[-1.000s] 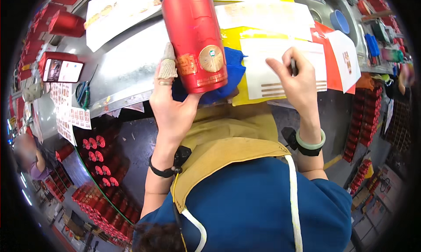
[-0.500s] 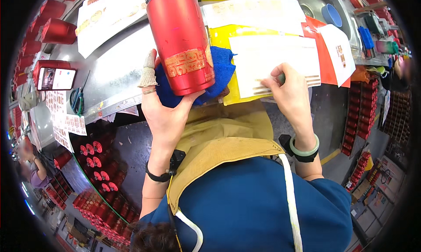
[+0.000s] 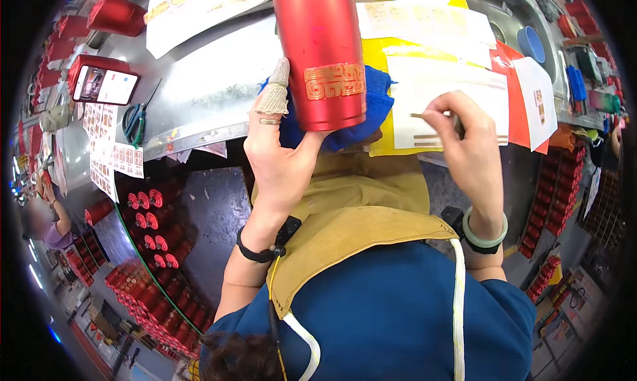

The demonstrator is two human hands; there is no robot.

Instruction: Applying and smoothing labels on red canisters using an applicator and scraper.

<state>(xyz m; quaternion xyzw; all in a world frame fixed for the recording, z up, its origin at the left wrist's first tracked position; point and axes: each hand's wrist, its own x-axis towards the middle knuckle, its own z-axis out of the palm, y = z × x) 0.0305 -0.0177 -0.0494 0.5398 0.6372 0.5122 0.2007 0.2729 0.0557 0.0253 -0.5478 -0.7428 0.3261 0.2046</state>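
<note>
Red tumbler (image 3: 322, 53), gold square label (image 3: 334, 81)

The red tumbler (image 3: 322, 49) runs off the top edge — its upper end is out of view. The left hand (image 3: 282, 162) covers its base and hides much of the blue cloth (image 3: 375, 102). The right hand's (image 3: 464, 142) fingertips hide what they pinch on the white sheet (image 3: 438, 89) — too small to tell.

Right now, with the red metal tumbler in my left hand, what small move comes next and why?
Probably peel the thin gold strip off the white backing sheet: the right hand pinches it there, while the left hand holds the red metal tumbler, gold emblem showing.
</note>
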